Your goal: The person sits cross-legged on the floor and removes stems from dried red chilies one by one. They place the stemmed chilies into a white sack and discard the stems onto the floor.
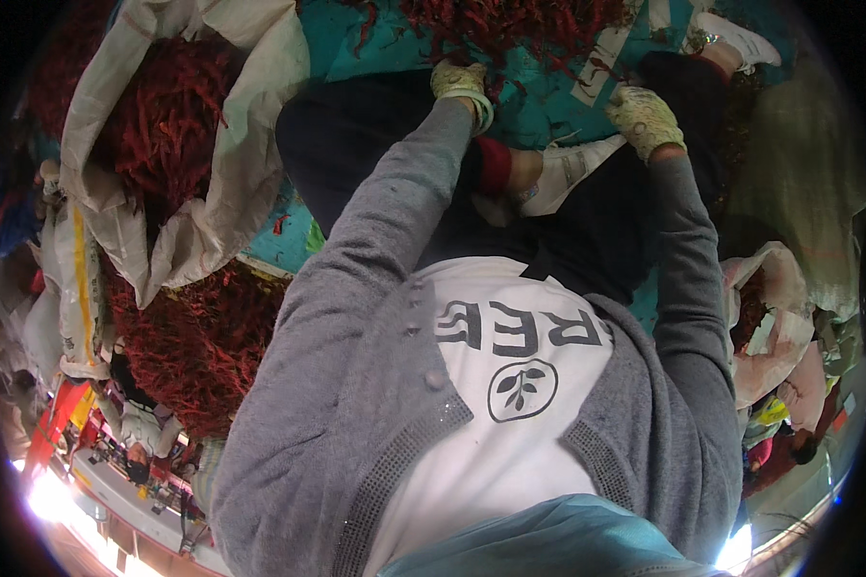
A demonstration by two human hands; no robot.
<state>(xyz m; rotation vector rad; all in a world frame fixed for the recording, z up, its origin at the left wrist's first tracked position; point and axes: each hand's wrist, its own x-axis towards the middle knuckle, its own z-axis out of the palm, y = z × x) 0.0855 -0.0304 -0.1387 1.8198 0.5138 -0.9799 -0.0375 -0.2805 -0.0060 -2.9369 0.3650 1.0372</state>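
Note:
My left hand (460, 81), in a pale yellowish work glove with a bangle at its wrist, is curled at the near edge of a pile of dried red chilli peppers (505, 21). Some red chillies lie against its fingers, but whether they are held cannot be told. My right hand (644, 121), gloved alike, is above my right leg, beside a white shoe (577, 169) and scattered chilli bits. Its fingers are curled downward and their tips are hidden. Beneath the pile is a teal sheet (541, 112), strewn with stems and loose chillies.
At left stands an open white woven sack (260, 137) full of red chillies (169, 115). Another chilli heap (195, 346) lies below it. A greenish woven sack (794, 166) and a pinkish open sack (786, 360) are at right. Other people are in the background.

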